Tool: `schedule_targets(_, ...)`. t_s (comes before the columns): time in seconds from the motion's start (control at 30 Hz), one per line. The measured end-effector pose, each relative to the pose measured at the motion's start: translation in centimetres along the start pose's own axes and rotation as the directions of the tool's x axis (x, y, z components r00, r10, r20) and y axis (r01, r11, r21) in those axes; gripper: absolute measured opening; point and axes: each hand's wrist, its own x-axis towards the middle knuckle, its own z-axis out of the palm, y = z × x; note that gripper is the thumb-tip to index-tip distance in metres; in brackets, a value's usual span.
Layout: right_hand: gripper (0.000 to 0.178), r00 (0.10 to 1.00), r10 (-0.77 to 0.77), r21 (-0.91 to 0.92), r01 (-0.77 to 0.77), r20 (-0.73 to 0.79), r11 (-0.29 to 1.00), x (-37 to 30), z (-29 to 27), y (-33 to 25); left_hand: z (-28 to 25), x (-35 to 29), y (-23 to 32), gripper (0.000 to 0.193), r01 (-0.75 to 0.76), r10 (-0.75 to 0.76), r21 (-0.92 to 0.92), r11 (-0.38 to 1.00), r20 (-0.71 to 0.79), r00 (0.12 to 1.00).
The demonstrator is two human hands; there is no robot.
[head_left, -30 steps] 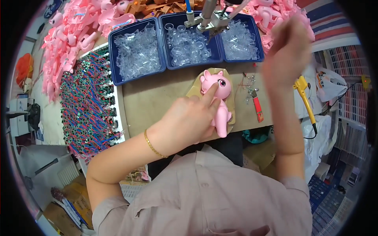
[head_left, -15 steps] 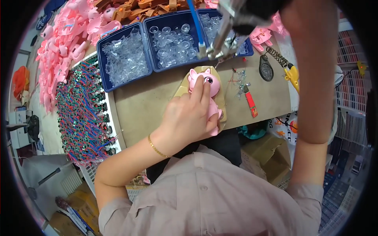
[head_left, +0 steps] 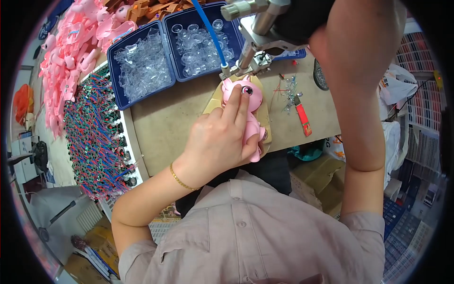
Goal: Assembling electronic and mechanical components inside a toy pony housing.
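Observation:
A pink plastic toy animal [head_left: 256, 102] with one large dark eye lies in a shallow tan holder [head_left: 268, 124] at the table's front edge. My left hand [head_left: 215, 130] holds it down, two fingers laid along the head beside the eye and the thumb on the lower body. Up at the top right, my right hand [head_left: 338, 52] grips a black-bodied power screwdriver [head_left: 262, 21] with a metal front end and a blue tube. Its metal nose hangs close to the toy's ears; whether they touch I cannot tell. The right fingers are mostly hidden.
Blue bins [head_left: 176, 79] of clear plastic parts stand behind the holder. Wired circuit boards [head_left: 97, 137] and pink toy parts [head_left: 71, 61] are piled at left. A red-handled cutter [head_left: 303, 118] and loose small LEDs [head_left: 289, 92] lie to the right.
The screwdriver in my right hand has come nearer and lower, toward the toy's head, and my right forearm has swung left. My left hand stays on the toy.

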Motion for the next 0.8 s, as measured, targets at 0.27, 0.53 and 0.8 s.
schedule_targets(0.27,0.028,0.972,0.233,0.156,-0.231,0.006,0.960,-0.2,-0.5,-0.3,0.1,0.1,-0.2,0.061,-0.045,0.042,-0.040,0.998,-0.084,0.996)
schedule_targets(0.53,0.029,0.986,0.144,0.128,-0.132,-0.088,0.983,0.1,-1.2,-1.4,0.6,-0.6,-0.1,0.052,0.002,0.001,0.036,0.999,-0.084,0.996)
schedule_targets(0.8,0.031,0.969,0.215,0.135,-0.199,-0.118,0.971,-1.1,-1.9,-3.2,0.8,-0.7,-0.4,0.054,0.024,-0.024,0.010,1.000,-0.047,0.999)
